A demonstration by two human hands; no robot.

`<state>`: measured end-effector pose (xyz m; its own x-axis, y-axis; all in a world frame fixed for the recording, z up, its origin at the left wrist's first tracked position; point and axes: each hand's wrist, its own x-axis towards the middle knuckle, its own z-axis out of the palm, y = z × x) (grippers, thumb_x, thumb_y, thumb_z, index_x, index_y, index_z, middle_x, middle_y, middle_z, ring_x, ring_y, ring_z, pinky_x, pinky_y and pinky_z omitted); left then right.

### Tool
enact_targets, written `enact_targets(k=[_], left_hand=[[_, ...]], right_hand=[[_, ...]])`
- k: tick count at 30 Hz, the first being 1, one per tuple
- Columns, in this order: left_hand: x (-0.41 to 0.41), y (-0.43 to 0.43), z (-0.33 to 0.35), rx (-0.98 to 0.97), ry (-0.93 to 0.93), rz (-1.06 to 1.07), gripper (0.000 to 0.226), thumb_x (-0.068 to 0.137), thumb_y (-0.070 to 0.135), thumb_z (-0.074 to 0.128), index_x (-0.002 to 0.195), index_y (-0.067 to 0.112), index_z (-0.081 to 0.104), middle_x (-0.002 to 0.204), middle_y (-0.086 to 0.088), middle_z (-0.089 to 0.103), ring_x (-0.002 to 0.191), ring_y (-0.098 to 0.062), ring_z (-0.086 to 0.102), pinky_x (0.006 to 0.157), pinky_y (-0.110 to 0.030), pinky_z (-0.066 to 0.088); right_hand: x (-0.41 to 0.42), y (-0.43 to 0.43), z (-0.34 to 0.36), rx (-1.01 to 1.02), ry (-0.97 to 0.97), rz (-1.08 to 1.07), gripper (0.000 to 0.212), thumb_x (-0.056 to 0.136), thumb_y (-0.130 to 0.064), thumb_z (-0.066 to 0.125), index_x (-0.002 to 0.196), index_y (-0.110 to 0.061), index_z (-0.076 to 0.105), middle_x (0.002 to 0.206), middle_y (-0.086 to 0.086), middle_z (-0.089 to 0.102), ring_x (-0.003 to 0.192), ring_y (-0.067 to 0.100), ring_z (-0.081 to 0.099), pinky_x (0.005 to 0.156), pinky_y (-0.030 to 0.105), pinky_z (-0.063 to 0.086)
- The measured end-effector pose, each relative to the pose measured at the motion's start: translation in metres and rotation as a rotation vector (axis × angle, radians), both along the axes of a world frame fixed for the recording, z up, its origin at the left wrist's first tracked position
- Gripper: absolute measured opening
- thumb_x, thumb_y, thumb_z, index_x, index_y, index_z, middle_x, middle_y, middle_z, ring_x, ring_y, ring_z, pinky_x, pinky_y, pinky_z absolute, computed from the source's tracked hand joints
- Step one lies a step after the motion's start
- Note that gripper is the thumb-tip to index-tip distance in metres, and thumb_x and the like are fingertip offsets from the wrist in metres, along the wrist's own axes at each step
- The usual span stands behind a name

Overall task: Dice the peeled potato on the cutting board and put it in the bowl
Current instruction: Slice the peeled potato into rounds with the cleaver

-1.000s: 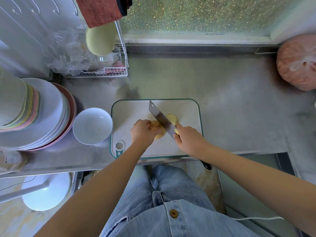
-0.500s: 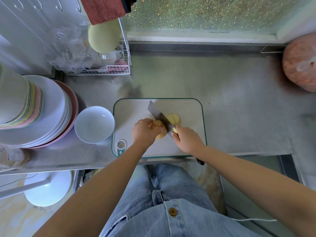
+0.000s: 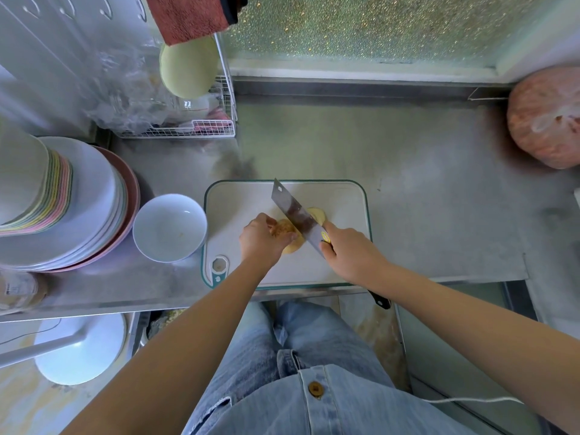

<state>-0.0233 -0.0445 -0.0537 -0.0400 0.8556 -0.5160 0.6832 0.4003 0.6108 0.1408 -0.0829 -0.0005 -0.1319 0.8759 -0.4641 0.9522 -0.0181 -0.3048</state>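
1. Cutting board (image 3: 342,199): white with a green rim. It was laid flat at the near edge of the counter (image 3: 423,215), with its handle hole at the board's near left corner.
2. Potato (image 3: 294,245): peeled and pale yellow. It was found on the board, left of centre, partly covered by the left hand.
3. Slices (image 3: 317,213): cut rounds were recorded on the board just beside the blade, on its right side.
4. Left hand (image 3: 260,238): the fingers were curled over the potato, which was gripped and pinned against the board.
5. Right hand (image 3: 348,249): it was closed round the knife's handle close to the blade. The black handle end was seen below the forearm, past the counter's near edge.
6. Knife (image 3: 292,208): the broad steel blade was set slantwise over the board, tip toward the far edge, between the potato and the slices. Whether the edge had reached the board could not be told.
7. Bowl (image 3: 163,221): white and upright. It was placed on the counter just beside the board's left edge.
8. Stack of plates (image 3: 91,196): these were piled at the counter's left edge, near the bowl.
9. Wire rack (image 3: 188,128): it was located at the far left corner and filled with clear plastic. A red cloth (image 3: 191,17) was hung above it.
10. Pink bag (image 3: 546,117): it was noted at the far right corner, well apart from the board.
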Motion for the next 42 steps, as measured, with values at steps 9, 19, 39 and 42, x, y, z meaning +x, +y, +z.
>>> enact_targets(k=[9, 19, 39, 42], left_hand=[[0.0, 0.002, 0.0, -0.025, -0.039, 0.031, 0.048, 0.077, 0.039, 0.077, 0.114, 0.016, 0.059, 0.109, -0.002, 0.064, 0.087, -0.016, 0.055, 0.051, -0.017, 0.031], [-0.003, -0.002, -0.005, 0.001, -0.084, 0.058, 0.049, 0.074, 0.039, 0.079, 0.113, 0.016, 0.061, 0.108, 0.0, 0.064, 0.092, -0.018, 0.057, 0.065, -0.024, 0.043], [-0.011, -0.003, -0.02, 0.009, -0.184, 0.126, 0.04, 0.075, 0.038, 0.079, 0.107, 0.017, 0.066, 0.102, 0.0, 0.067, 0.092, -0.02, 0.063, 0.08, -0.037, 0.055], [-0.011, -0.002, -0.021, 0.0, -0.192, 0.137, 0.04, 0.074, 0.037, 0.08, 0.106, 0.017, 0.066, 0.101, 0.0, 0.067, 0.092, -0.02, 0.063, 0.079, -0.036, 0.056]], right_hand=[[-0.017, 0.004, -0.019, 0.005, -0.046, 0.006, 0.024, 0.1, -0.022, 0.038, 0.117, -0.006, 0.045, 0.094, 0.015, 0.06, 0.087, 0.034, 0.059, 0.064, 0.032, 0.033], [-0.01, 0.004, -0.046, -0.01, -0.006, -0.03, 0.03, 0.101, -0.026, 0.037, 0.123, -0.006, 0.044, 0.096, 0.018, 0.063, 0.089, 0.037, 0.06, 0.065, 0.032, 0.035], [-0.012, -0.002, 0.002, -0.005, -0.036, 0.014, 0.023, 0.1, -0.023, 0.037, 0.115, -0.007, 0.044, 0.079, 0.007, 0.047, 0.074, 0.032, 0.051, 0.061, 0.032, 0.032], [-0.018, -0.002, -0.005, -0.002, -0.054, 0.016, 0.023, 0.1, -0.022, 0.037, 0.116, -0.007, 0.044, 0.086, 0.012, 0.057, 0.082, 0.033, 0.058, 0.062, 0.032, 0.033]])
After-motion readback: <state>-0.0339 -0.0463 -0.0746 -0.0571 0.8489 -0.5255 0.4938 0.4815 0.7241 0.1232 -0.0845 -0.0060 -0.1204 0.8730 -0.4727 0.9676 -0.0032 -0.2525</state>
